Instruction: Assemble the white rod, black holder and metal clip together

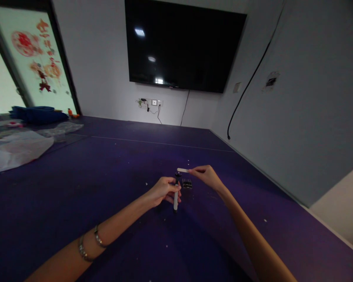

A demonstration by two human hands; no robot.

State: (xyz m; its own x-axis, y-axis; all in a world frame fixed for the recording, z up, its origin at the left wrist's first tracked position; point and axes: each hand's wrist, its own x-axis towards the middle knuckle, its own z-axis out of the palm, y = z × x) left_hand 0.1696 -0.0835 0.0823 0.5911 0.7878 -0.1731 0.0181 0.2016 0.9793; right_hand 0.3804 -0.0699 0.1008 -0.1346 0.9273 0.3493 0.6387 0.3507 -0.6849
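Note:
My left hand [166, 191] is closed around the white handle of a razor [175, 201], which is held upright with its dark head at the top. In my right hand [207, 175], thumb and fingers pinch the end of a flat, pale stick [182, 170]. The stick's free, rounded tip points left, just above the razor's head; whether the two touch I cannot tell. Right of the razor, below the stick, lies a small dark rectangular piece with light lines, perhaps a pack of razor cartridges [187, 183].
A purple surface [120, 235] spreads out all around, dotted with small white scraps. Clear plastic bags [20, 149] and a folded blue cloth [37, 114] lie at far left. Along the right wall [300, 129] hangs a black cable [250, 82]. A television [185, 43] hangs ahead.

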